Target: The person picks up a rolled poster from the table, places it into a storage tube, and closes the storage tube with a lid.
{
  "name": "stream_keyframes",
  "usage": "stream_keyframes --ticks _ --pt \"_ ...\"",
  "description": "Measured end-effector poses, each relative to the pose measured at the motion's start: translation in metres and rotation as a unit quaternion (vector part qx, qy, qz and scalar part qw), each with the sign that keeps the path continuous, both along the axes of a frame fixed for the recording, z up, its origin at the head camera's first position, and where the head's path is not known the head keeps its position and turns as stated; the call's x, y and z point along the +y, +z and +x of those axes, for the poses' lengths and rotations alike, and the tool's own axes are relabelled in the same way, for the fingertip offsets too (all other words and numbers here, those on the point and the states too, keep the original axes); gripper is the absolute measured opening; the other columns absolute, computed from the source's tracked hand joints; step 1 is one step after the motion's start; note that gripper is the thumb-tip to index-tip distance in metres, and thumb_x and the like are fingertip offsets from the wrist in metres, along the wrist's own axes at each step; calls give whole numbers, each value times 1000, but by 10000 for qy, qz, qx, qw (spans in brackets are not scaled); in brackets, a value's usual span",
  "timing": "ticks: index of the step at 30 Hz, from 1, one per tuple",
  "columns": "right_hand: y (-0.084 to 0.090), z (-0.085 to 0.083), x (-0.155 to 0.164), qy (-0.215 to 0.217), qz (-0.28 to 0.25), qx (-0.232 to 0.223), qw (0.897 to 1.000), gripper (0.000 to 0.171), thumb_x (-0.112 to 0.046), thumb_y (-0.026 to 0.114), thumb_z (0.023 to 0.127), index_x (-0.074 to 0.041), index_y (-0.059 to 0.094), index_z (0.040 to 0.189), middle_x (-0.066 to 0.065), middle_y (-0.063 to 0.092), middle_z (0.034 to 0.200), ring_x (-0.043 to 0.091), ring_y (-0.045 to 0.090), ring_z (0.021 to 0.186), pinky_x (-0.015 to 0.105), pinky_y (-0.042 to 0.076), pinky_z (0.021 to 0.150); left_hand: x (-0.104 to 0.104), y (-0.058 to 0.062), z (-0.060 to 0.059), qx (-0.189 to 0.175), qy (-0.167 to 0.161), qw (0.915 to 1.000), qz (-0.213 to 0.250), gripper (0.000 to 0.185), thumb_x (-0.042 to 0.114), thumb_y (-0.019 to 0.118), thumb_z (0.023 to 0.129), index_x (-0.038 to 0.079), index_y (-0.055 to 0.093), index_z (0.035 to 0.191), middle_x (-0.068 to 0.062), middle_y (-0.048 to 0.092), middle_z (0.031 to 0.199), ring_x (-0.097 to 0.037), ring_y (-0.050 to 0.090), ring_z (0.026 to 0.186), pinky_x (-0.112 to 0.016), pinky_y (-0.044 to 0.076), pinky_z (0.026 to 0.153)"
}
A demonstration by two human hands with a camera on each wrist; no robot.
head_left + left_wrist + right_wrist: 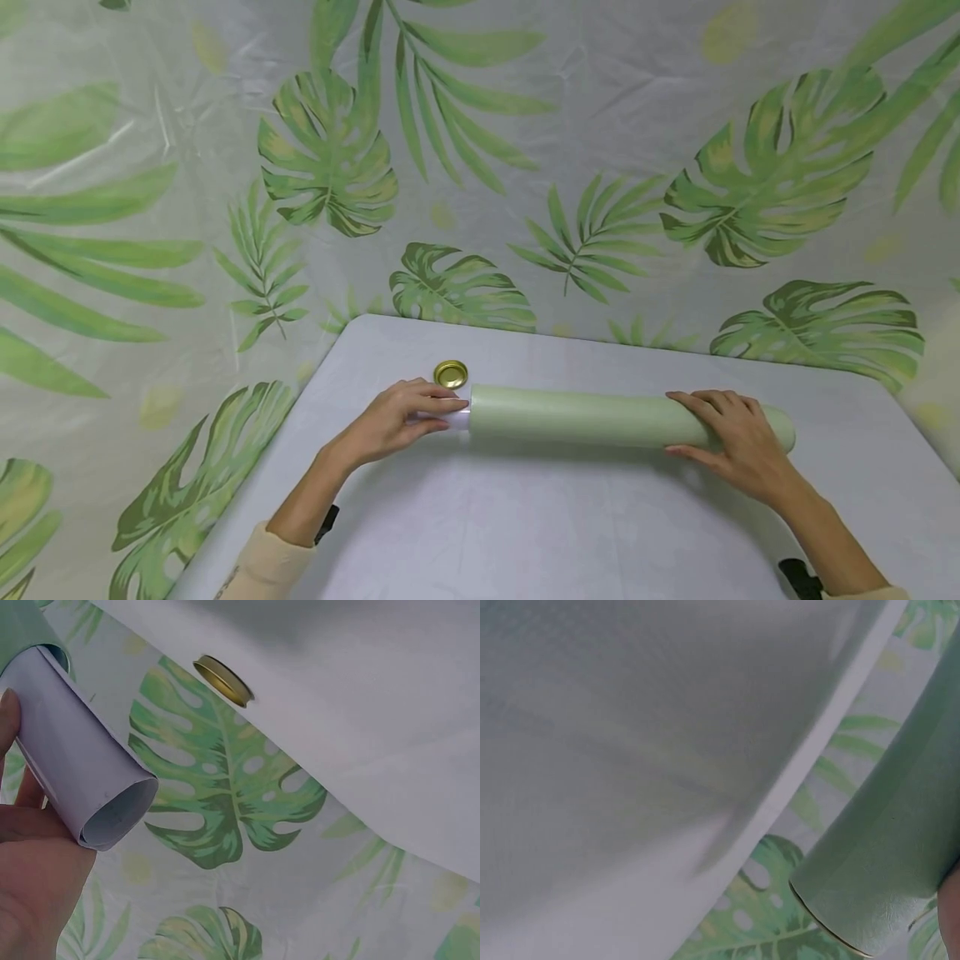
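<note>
A long pale green tube (570,417) lies crosswise above the white table. My right hand (731,437) grips it near its right end, thumb below and fingers over the top. From the tube's open left end sticks a rolled white sheet (86,750), partly inside the tube. My left hand (408,417) pinches this roll between thumb and fingers, close to the tube's mouth. A round gold lid (451,374) rests on the table just beyond my left fingers. In the right wrist view, the tube's far end (855,915) shows a thin gold rim.
The white table (540,533) has its back edge behind the tube, against a leaf-patterned sheet (600,125). That sheet also hangs along the table's left side. Dark straps (799,577) sit on both wrists.
</note>
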State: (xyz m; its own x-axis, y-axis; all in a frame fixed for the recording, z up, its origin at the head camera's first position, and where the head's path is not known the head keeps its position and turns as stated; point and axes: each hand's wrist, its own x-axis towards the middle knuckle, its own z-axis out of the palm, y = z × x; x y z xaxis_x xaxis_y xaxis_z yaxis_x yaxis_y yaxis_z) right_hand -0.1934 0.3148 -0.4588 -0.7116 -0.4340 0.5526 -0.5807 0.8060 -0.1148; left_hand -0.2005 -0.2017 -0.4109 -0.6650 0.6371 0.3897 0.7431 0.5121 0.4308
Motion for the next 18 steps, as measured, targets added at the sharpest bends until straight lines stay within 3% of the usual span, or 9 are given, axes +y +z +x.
stream_keyframes --ticks 11,18 --pt "3 -2 1 101 -206 321 9992 85 -40 94 63 -20 65 141 12 67 118 38 59 109 61 38 92 2 2 2 369 -5 9993 -16 45 12 83 87 16 74 130 -7 72 132 -23 66 114 -46 50 95" --pt "2 -2 2 35 -391 300 9988 84 -40 93 64 -18 65 140 15 67 118 40 57 110 63 36 93 5 4 -2 372 426 9984 94 71 21 82 91 12 50 154 -5 61 149 -26 58 134 -52 42 105"
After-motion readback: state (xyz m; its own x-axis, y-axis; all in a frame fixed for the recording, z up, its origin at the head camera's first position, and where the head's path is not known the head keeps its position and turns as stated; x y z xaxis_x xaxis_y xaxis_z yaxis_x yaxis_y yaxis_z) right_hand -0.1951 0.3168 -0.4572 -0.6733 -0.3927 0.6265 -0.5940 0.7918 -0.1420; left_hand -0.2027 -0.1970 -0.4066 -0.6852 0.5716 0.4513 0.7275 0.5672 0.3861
